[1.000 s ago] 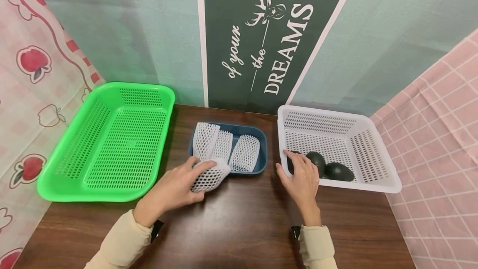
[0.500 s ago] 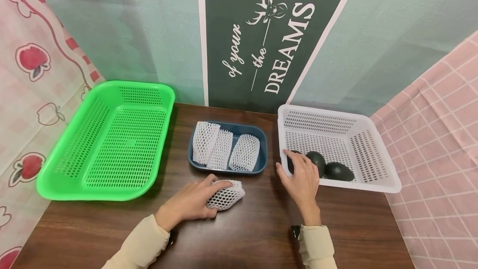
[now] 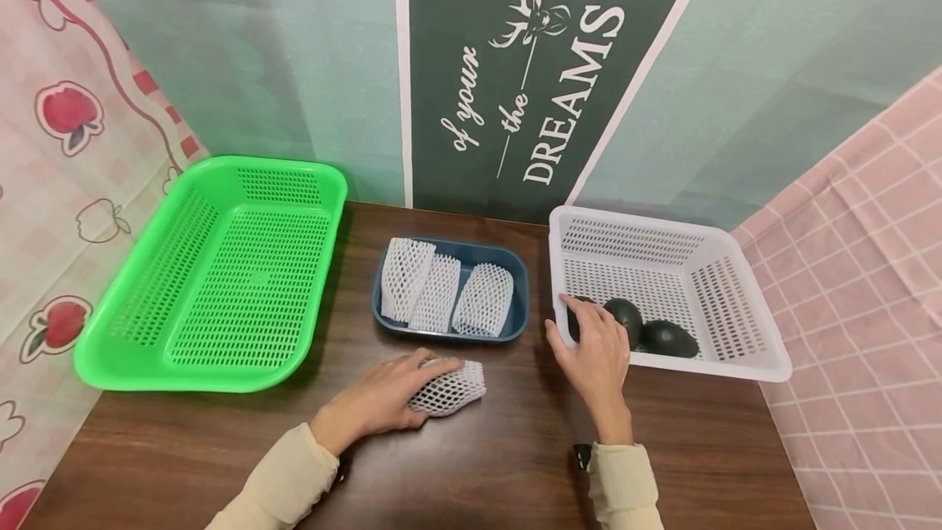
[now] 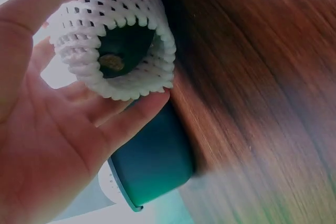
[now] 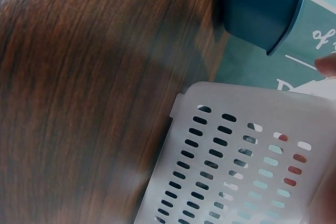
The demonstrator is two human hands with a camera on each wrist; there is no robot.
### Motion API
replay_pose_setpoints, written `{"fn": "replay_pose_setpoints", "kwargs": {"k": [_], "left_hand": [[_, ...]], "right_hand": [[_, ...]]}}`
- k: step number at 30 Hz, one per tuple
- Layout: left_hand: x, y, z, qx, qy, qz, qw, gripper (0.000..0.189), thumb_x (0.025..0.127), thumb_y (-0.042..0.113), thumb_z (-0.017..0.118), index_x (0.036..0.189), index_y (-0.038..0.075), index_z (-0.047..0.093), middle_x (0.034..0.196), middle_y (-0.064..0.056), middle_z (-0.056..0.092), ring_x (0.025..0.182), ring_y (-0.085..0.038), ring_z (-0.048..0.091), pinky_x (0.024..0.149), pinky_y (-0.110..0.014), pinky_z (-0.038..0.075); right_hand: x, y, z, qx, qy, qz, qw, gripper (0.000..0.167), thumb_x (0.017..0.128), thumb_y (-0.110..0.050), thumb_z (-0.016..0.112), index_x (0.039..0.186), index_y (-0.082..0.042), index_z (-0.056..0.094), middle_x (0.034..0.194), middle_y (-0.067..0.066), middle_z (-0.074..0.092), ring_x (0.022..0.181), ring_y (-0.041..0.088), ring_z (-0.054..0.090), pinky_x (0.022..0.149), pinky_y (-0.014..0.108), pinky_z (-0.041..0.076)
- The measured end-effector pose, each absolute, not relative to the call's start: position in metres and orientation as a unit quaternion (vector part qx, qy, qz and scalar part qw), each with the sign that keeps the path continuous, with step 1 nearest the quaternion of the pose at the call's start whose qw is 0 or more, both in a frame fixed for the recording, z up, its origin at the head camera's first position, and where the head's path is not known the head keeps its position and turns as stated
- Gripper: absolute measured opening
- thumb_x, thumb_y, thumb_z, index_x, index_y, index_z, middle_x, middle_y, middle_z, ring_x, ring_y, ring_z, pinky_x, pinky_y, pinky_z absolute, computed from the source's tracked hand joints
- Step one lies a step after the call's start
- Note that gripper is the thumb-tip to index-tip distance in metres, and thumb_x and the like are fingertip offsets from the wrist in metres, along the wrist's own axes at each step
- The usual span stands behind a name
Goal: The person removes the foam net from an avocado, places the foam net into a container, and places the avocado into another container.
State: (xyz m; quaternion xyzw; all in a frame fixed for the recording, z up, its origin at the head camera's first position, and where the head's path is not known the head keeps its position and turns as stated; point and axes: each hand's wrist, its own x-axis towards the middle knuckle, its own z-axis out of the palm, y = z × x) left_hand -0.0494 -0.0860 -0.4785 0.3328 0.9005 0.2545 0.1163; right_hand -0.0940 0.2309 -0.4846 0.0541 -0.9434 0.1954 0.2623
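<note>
My left hand (image 3: 386, 399) holds an avocado in a white foam net sleeve (image 3: 447, 389) low over the table, in front of the blue tray (image 3: 441, 339). The left wrist view looks into the sleeve's open end, where the dark avocado (image 4: 126, 48) shows its brown stem spot. My right hand (image 3: 598, 350) holds the front left corner of the white basket (image 3: 773, 368), thumb outside the rim and fingers reaching over it. Inside the basket lie several bare avocados (image 3: 668, 339), one partly hidden by that hand.
Three white net-wrapped pieces (image 3: 482, 301) lie in the blue tray, in the middle of the table (image 3: 515, 464). At the left stands a green basket (image 3: 253, 285) with nothing in it. Printed cloths (image 3: 868, 268) border the table at the back and sides.
The left hand has carried the sleeved avocado from the tray's front left edge rightward and nearer the person, then nearly stopped. The right hand has stayed at the white basket.
</note>
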Motion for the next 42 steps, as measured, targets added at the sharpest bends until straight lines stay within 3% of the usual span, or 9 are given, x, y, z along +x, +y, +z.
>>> {"fn": "replay_pose_setpoints", "kwargs": {"k": [4,9,19,34,42], "left_hand": [[-0.05,-0.09,-0.478,0.342,0.89,0.275,0.123,0.087,0.079,0.02,0.081,0.153,0.018,0.036,0.149,-0.007,0.051,0.13,-0.027,0.055,0.105,-0.048,0.047],[-0.051,-0.096,-0.476,0.334,0.888,0.293,0.116,0.082,0.08,0.028,0.082,0.147,0.004,0.041,0.145,-0.013,0.054,0.128,-0.03,0.057,0.106,-0.047,0.046],[-0.05,-0.102,-0.48,0.346,0.893,0.269,0.101,0.073,0.082,0.039,0.078,0.145,0.015,0.049,0.129,-0.006,0.067,0.11,-0.022,0.067,0.094,-0.041,0.054],[-0.051,-0.107,-0.488,0.366,0.875,0.302,0.097,0.074,0.08,0.033,0.078,0.145,0.011,0.05,0.137,-0.005,0.063,0.115,-0.019,0.067,0.097,-0.037,0.053],[-0.052,-0.106,-0.492,0.375,0.868,0.314,0.08,0.073,0.08,0.032,0.078,0.145,0.01,0.05,0.138,-0.005,0.063,0.116,-0.018,0.066,0.098,-0.037,0.053]], "right_hand": [[-0.094,0.23,-0.485,0.052,-0.945,0.193,0.259,0.044,0.082,-0.03,0.074,0.122,-0.014,0.069,0.114,0.014,0.073,0.111,0.038,0.06,0.095,0.056,0.042],[-0.095,0.23,-0.485,0.051,-0.946,0.194,0.256,0.044,0.082,-0.031,0.074,0.123,-0.014,0.069,0.115,0.013,0.073,0.111,0.037,0.059,0.096,0.055,0.042],[-0.095,0.228,-0.483,0.047,-0.948,0.193,0.25,0.044,0.083,-0.031,0.074,0.124,-0.015,0.069,0.116,0.013,0.072,0.113,0.037,0.059,0.097,0.055,0.042],[-0.095,0.233,-0.482,0.064,-0.946,0.197,0.251,0.052,0.079,-0.038,0.077,0.124,-0.013,0.067,0.119,0.014,0.07,0.114,0.036,0.059,0.097,0.054,0.042],[-0.088,0.228,-0.482,0.144,-0.885,0.277,0.347,0.041,0.079,-0.025,0.073,0.115,-0.004,0.07,0.112,0.017,0.071,0.111,0.038,0.061,0.095,0.058,0.042]]}}
